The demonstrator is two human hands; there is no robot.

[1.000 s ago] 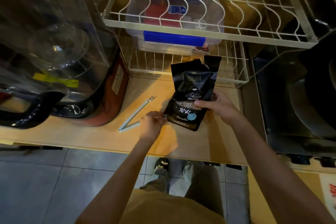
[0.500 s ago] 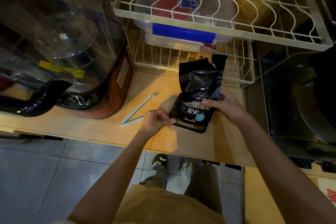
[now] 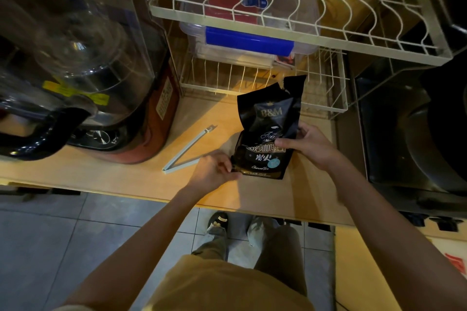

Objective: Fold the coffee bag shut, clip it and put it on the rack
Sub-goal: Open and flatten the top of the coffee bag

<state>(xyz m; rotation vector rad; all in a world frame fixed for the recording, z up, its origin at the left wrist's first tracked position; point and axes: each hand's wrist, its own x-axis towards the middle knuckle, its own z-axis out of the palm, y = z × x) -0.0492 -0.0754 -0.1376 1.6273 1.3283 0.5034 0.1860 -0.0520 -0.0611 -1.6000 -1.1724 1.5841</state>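
A black coffee bag (image 3: pixel 265 118) lies on the wooden counter (image 3: pixel 121 179), its torn top open and pointing towards the rack. My left hand (image 3: pixel 213 170) pinches the bag's bottom left corner. My right hand (image 3: pixel 307 145) grips the bag's right side, thumb on its front. A pale blue sealing clip (image 3: pixel 187 151) lies spread in a V on the counter, just left of my left hand. The white wire rack (image 3: pixel 298 40) stands behind the bag, with an upper tier and a lower tier.
A large clear-jug appliance with a black handle (image 3: pixel 83 98) fills the counter's left. A clear box with a blue latch (image 3: pixel 249 43) sits on the rack's lower tier. A dark appliance (image 3: pixel 409 134) stands at the right. Tiled floor and my feet lie below the counter edge.
My left hand has closed in on the bag's bottom left corner. The view has shifted slightly; the bag, the clip and my right hand have hardly moved.
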